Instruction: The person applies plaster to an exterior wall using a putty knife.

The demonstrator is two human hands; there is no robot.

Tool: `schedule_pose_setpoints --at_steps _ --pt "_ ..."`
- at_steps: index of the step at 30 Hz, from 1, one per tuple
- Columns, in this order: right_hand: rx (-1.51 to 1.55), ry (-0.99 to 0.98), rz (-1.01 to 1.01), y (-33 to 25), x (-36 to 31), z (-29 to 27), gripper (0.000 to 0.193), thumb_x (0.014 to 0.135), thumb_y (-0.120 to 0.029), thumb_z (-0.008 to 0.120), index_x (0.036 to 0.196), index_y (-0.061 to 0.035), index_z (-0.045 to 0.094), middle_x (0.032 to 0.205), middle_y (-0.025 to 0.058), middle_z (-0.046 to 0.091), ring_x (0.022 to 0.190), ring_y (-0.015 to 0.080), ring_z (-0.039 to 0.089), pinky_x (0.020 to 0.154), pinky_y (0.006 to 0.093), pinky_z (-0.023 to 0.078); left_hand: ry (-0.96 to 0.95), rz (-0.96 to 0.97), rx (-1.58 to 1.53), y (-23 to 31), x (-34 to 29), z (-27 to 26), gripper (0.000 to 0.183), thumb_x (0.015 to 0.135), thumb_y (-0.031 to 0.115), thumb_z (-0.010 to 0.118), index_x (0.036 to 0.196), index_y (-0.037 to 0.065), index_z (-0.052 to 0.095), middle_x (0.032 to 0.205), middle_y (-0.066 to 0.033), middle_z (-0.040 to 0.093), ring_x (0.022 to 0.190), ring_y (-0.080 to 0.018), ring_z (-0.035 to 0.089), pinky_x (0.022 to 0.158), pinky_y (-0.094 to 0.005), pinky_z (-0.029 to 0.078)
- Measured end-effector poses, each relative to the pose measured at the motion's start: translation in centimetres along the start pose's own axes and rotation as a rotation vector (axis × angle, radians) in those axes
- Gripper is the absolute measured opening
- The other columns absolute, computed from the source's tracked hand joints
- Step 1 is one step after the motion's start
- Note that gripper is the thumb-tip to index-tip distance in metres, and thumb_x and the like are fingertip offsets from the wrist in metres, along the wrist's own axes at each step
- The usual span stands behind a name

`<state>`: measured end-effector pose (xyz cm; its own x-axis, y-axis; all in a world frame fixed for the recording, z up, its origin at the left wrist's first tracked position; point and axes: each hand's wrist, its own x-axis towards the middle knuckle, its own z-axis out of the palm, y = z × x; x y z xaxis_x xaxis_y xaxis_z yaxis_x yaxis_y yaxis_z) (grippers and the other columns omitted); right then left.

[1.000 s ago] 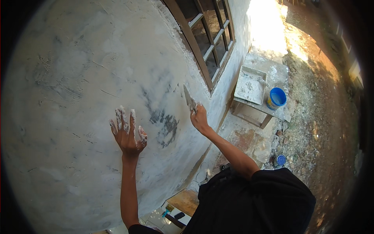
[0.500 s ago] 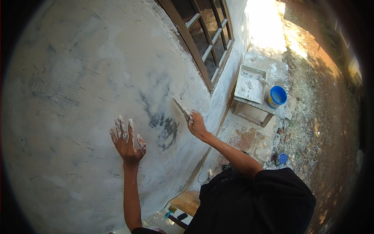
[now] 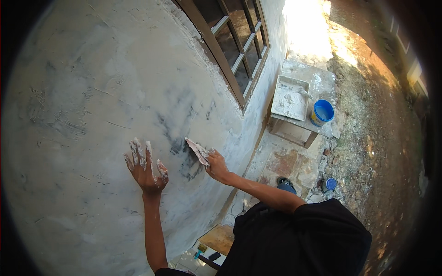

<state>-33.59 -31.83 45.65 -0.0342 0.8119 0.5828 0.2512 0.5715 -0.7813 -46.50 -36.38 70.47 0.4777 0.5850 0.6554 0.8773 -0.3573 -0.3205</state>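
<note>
My right hand [image 3: 217, 166] is closed round a putty knife [image 3: 198, 151] whose blade, smeared with white paste, lies against the dark patch on the plastered wall [image 3: 92, 184]. To the left, my left hand [image 3: 146, 170] has its fingers spread, coated in white paste, and it holds nothing. It is at the wall surface; whether the palm touches cannot be made out. The wall is grey-white, with dark smudges and scratches around both hands.
A brown-framed window [image 3: 235, 60] is set in the wall above. On a low table [image 3: 322, 76] at right stand a paste-covered tray [image 3: 290, 99] and a blue bucket [image 3: 323, 112]. A blue-lidded can [image 3: 329, 184] sits on the ground. A wooden surface [image 3: 218, 238] is below me.
My right hand has moved down and left with the putty knife, whose blade now shows flatter over the dark patch. The view has shifted slightly; my foot shows below.
</note>
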Motion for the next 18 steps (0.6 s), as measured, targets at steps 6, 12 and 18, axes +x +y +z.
schedule_pose_setpoints --at_steps 6,12,18 --pt "-0.112 0.262 0.221 4.9 6.2 -5.8 0.022 0.070 0.001 0.056 0.090 0.0005 0.062 0.075 0.0198 0.057 0.075 0.0397 0.052 0.069 0.0467 0.042 0.019 -0.002 -0.018 0.8 0.6 0.0 0.049 0.082 0.011 0.047 0.128 -0.005 0.051 0.138 -0.0270 0.042 0.131 -0.0411 0.038 0.109 -0.0568 0.018" --pt "-0.162 0.433 0.084 6.8 11.4 -3.9 0.004 0.068 0.001 0.055 0.072 0.0018 0.057 0.073 0.0224 0.057 0.073 0.0422 0.051 0.067 0.0474 0.040 0.022 0.007 0.003 0.8 0.5 -0.3 0.049 0.083 0.012 0.046 0.128 -0.005 0.051 0.137 -0.0268 0.043 0.131 -0.0411 0.038 0.109 -0.0569 0.019" --pt "-0.142 0.160 -0.053 1.0 2.3 0.5 0.018 0.054 0.003 0.054 0.072 0.0011 0.057 0.069 0.0171 0.055 0.073 0.0401 0.055 0.085 0.0481 0.047 0.023 -0.011 0.002 0.9 0.5 -0.2 0.048 0.083 0.012 0.046 0.128 -0.005 0.050 0.137 -0.0267 0.043 0.131 -0.0414 0.038 0.109 -0.0574 0.018"
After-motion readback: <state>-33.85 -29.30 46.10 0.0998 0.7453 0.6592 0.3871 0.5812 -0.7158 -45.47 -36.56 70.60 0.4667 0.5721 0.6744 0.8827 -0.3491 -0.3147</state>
